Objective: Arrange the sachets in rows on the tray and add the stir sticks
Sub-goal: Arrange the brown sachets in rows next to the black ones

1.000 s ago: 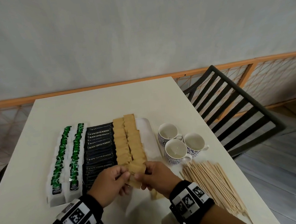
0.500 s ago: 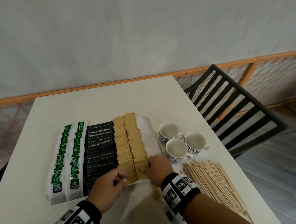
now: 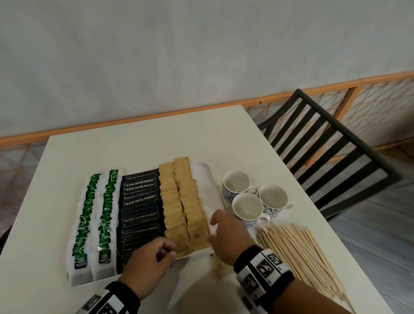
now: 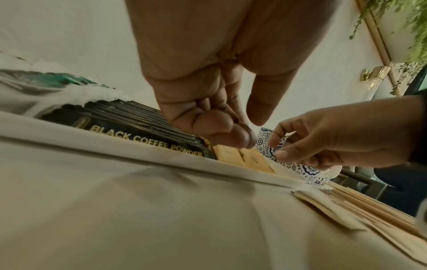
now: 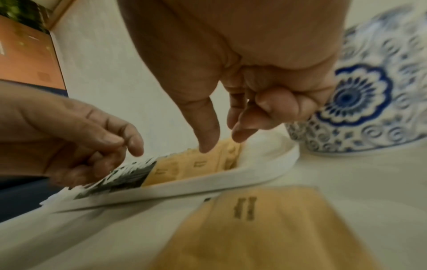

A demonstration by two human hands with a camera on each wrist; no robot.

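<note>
A white tray [image 3: 205,181] holds rows of green tea sachets [image 3: 94,218], black coffee sachets [image 3: 140,208] and two rows of brown sachets [image 3: 179,206]. My left hand [image 3: 169,251] hovers over the tray's near edge by the brown rows. Its fingers are loosely curled and hold nothing [image 4: 242,135]. My right hand [image 3: 218,228] is at the right side of the brown rows, thumb and forefinger pointing down at them, empty [image 5: 219,142]. A loose brown sachet [image 5: 265,228] lies on the table under my right wrist. The wooden stir sticks [image 3: 300,255] lie in a pile to the right.
Three blue-patterned cups [image 3: 248,208] stand close to the tray's right edge, just beyond my right hand. A black slatted chair [image 3: 333,155] stands off the table's right side. A strip of bare tray runs along the right of the brown rows.
A second ago both hands held a brown sachet over the tray's near end. It now lies in the brown rows, both hands have let go, and the right hand has shifted right.
</note>
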